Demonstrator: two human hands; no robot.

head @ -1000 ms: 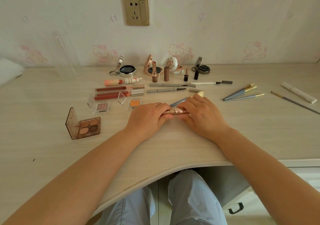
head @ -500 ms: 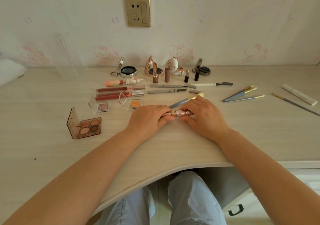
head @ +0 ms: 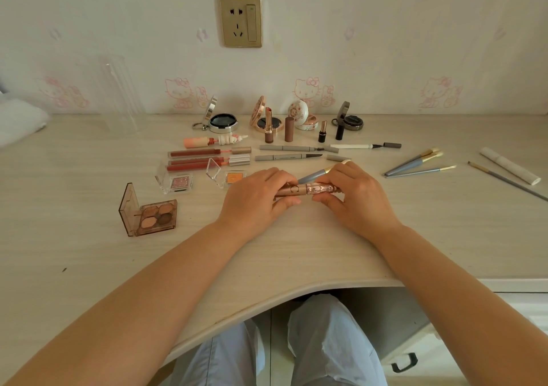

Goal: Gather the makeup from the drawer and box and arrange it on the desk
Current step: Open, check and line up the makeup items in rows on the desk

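From the head view, my left hand (head: 255, 200) and my right hand (head: 354, 197) both pinch a rose-gold tube (head: 302, 190) with curled fingers, low over the desk (head: 89, 267). Most makeup already lies in rows behind it; I judge only this tube and a brush (head: 315, 173) remain to place.

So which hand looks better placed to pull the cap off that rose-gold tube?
Probably the right hand: it grips the patterned end of the tube, which looks like the cap, while the left hand holds the plainer end.
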